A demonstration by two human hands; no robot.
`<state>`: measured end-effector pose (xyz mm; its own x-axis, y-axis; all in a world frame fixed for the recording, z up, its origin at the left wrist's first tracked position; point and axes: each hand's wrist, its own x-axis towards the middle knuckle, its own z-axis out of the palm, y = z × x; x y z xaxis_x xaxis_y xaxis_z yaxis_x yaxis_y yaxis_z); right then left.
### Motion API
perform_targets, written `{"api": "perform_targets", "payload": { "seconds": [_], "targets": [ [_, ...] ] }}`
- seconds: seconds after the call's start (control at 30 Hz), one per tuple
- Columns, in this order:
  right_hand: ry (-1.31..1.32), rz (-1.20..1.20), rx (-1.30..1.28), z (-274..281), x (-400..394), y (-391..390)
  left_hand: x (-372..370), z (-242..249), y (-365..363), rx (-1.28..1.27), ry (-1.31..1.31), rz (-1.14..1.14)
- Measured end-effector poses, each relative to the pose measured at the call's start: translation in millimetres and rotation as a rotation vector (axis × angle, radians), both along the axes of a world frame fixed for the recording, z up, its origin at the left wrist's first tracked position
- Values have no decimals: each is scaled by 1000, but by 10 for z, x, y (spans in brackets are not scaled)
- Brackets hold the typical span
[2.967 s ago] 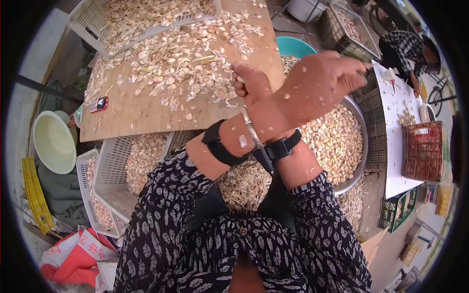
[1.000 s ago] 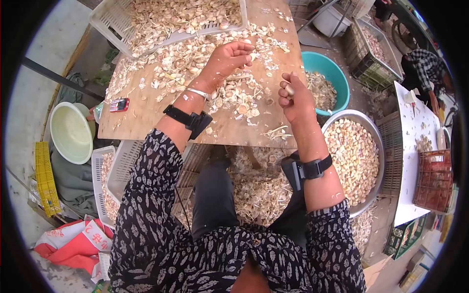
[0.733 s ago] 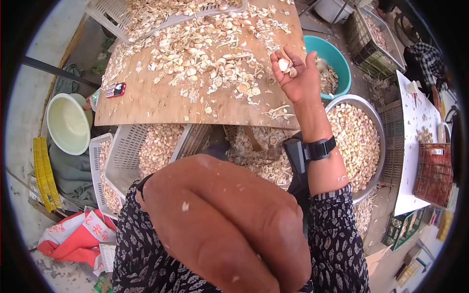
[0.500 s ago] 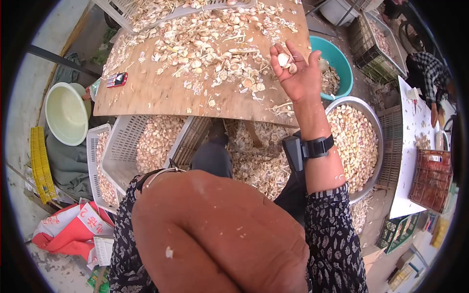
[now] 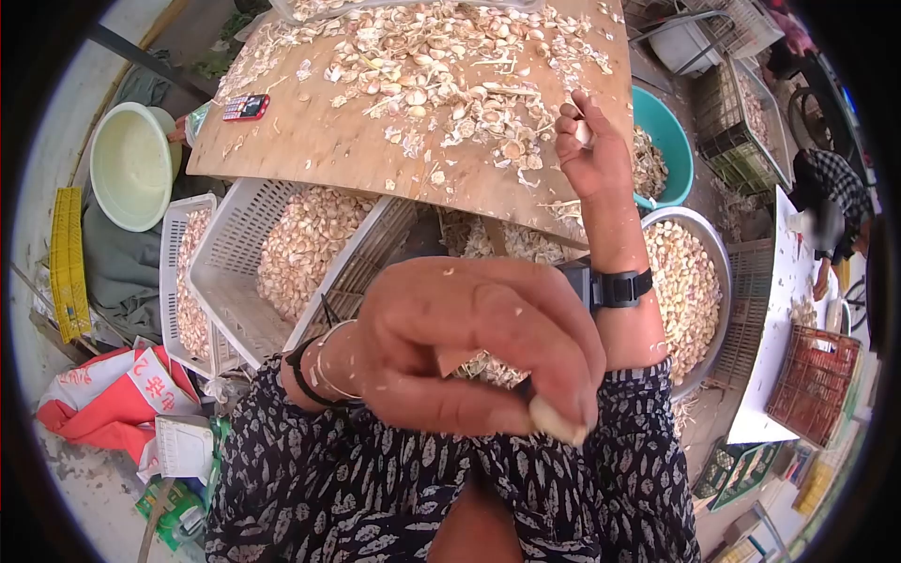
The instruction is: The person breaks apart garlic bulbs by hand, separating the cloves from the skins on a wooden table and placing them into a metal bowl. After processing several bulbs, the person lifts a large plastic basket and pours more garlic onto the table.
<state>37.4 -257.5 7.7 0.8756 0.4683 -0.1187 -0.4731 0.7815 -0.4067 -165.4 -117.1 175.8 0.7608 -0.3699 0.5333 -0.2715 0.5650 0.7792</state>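
My left hand (image 5: 469,347), large and close to the camera, pinches a pale garlic clove (image 5: 557,421) between thumb and fingertips. Farther up, my right hand (image 5: 596,155), with a dark watch on its wrist, curls over the right edge of the wooden table (image 5: 310,150); its fingers close on a whitish garlic clove (image 5: 584,134). Loose cloves and skins (image 5: 432,70) lie scattered on the table beyond it. Below my right hand and beside the forearm is a metal basin of cloves (image 5: 683,300).
A teal tub (image 5: 683,155) stands right of the table. White crates (image 5: 235,253) holding cloves are at its front left, near a pale green basin (image 5: 134,169). A red phone (image 5: 246,108) lies on the table. At far right, a person in checkered sleeves (image 5: 840,188) works by a white table (image 5: 765,328).
My left hand has turned from a large close shape to a visible pinch on a clove. The fingers of my right hand have curled in from an open palm holding cloves. The view has shifted.
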Motion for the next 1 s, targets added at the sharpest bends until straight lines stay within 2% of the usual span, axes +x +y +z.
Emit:
{"api": "perform_targets", "payload": {
  "seconds": [0.03,0.1,0.17,0.2,0.23,0.27,0.3,0.33,0.37,0.4,0.43,0.47,0.5,0.57,0.63,0.67,0.7,0.73,0.77,0.8,0.83,0.9,0.97,1.0],
  "targets": [
    [0,23,0,153,-160,112,-161,-165,69,154,212,89],
    [-238,-224,-299,550,-569,423,-435,-538,171,122,442,84],
    [-272,-281,-240,852,-1008,975,-707,-656,319,61,460,160],
    [-372,-193,-247,872,-1198,1226,-846,-669,396,3,483,219],
    [-641,-24,-400,756,-1290,1501,-903,-662,493,20,417,289],
    [-852,165,-614,701,-1397,1686,-949,-658,585,-5,439,381],
    [-929,343,-873,504,-1408,1859,-1000,-648,678,-27,460,467],
    [-877,224,-872,498,-1482,1807,-1043,-626,756,-17,455,457],
    [-836,100,-870,488,-1523,1719,-1061,-615,857,84,460,653],
    [-849,87,-878,523,-1554,1562,-1065,-633,913,172,463,853],
    [-498,273,-583,553,-1625,1336,-1025,-674,920,162,460,846],
    [-143,442,-278,566,-1719,1132,-928,-718,902,380,271,876],
    [-78,450,-210,564,-1834,985,-825,-728,876,597,72,901],
    [26,434,-129,554,-1968,666,-617,-689,688,787,3,840],
    [184,376,-90,531,-1900,148,-327,-804,584,683,53,863],
    [159,172,-201,676,-1889,-128,-174,-883,592,593,108,864],
    [4,-95,-413,833,-1886,-388,-10,-956,615,578,109,847],
    [-156,-319,-613,911,-1845,-676,181,-1022,637,288,328,764],
    [-260,-556,-864,823,-1752,-981,366,-1091,667,1,540,663],
    [-384,-651,-1280,626,-1601,-1372,558,-1174,724,-9,543,646],
    [-837,-611,-2080,421,-1449,-1683,742,-1259,803,-113,581,666],
    [-933,-381,-2641,328,-1321,-1802,930,-1376,909,-225,630,678],
    [-1069,-569,-2211,630,-1049,-1152,1081,-1480,968,-301,706,735],
    [-1069,-504,-1985,687,-895,-769,1156,-1558,989,-383,791,710]
  ]
}}
